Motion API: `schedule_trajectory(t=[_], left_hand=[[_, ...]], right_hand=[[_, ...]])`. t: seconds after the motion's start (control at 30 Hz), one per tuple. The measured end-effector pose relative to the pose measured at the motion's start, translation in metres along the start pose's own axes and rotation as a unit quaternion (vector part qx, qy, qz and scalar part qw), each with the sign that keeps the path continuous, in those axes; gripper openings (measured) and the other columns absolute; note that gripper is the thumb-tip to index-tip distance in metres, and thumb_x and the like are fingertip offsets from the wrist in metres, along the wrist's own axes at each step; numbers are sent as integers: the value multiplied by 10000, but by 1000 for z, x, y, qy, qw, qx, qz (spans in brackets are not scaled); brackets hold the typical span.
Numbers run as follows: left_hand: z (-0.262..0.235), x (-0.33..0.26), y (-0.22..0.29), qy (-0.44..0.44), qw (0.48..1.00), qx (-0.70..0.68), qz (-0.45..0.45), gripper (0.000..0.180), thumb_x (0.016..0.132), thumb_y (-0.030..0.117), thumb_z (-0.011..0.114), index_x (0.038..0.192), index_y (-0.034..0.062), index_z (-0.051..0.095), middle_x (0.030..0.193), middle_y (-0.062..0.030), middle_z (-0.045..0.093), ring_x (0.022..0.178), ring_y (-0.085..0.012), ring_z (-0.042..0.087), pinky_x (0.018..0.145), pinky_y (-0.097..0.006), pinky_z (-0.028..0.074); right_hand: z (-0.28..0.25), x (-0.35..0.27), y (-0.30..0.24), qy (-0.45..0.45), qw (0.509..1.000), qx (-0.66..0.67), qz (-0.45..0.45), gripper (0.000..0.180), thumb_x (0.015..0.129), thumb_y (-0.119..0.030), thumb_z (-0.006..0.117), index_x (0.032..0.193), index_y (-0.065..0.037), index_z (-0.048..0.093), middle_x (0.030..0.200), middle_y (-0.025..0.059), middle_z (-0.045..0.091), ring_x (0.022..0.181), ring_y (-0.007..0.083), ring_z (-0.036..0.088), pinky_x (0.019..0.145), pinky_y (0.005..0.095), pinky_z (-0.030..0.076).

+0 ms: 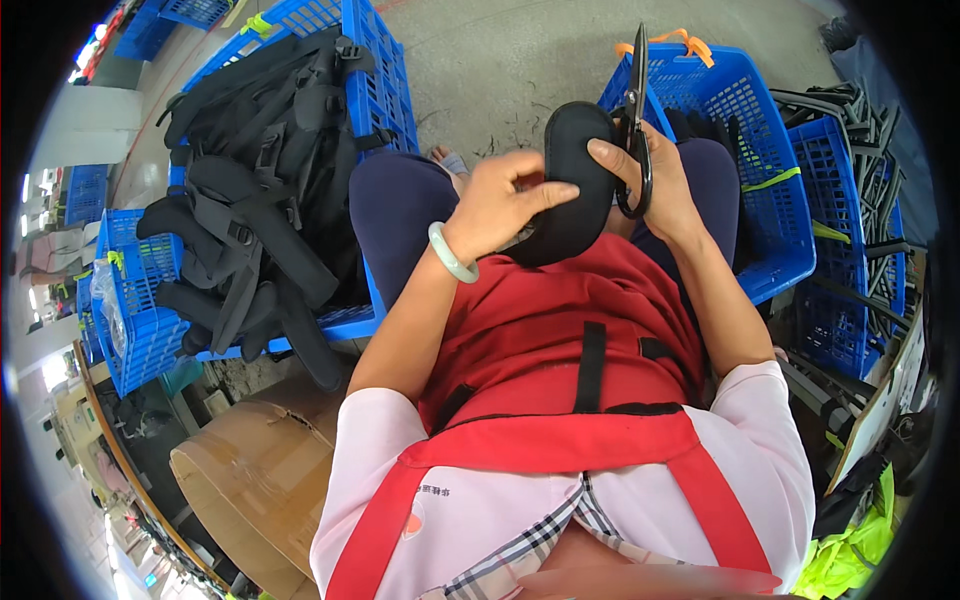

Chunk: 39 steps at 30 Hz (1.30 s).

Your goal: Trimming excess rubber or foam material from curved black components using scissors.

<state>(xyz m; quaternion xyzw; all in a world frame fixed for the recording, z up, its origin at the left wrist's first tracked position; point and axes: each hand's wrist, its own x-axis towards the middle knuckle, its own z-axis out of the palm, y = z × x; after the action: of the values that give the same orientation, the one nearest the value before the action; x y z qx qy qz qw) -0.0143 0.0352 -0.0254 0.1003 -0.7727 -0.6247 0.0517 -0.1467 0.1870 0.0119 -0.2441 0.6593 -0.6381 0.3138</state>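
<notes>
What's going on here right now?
A person in a red apron is holding a black padded piece over their lap. The left hand has its thumb on the piece; the right hand steadies its other side while also holding black-handled scissors, blades pointing away from the body. On the left, a blue crate is heaped with black padded straps; another blue crate stands on the right.

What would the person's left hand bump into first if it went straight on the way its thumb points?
Most likely the black padded piece: the left hand's thumb overlaps it in the picture. Beyond it is the right hand. Exact depth is hard to judge.
</notes>
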Motion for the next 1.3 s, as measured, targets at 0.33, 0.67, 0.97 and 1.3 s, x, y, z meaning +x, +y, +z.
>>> schedule_trajectory(t=[0.33,0.67,0.97,1.3], left_hand=[[1,13,-32,210,971,-89,72,376,872,103,671,1238,76,587,1090,-49,565,955,-123,549,813,-249,445],[-30,18,-23,134,791,-595,55,399,886,62,646,1258,48,504,1230,-68,563,1198,-213,504,1047,-367,355],[-53,2,-17,178,825,-530,82,249,827,-84,647,1006,87,665,1067,-39,637,1086,-245,603,929,-380,485],[-51,2,-19,155,825,-535,93,252,820,-85,653,1018,69,664,1043,-56,664,1045,-238,627,919,-367,489]], right_hand=[[-21,14,-8,140,962,-135,-189,208,800,-70,763,858,-53,564,733,-70,476,664,23,419,577,194,338],[-19,-17,-6,125,951,273,-75,206,870,-90,637,1065,-29,610,974,44,653,859,143,637,784,293,511],[-17,-23,28,43,991,101,77,222,798,-75,761,973,-76,625,823,-9,636,686,68,598,609,189,463],[-22,-22,43,64,989,85,99,219,803,-104,762,969,-88,621,700,-13,605,561,24,531,414,158,298]])
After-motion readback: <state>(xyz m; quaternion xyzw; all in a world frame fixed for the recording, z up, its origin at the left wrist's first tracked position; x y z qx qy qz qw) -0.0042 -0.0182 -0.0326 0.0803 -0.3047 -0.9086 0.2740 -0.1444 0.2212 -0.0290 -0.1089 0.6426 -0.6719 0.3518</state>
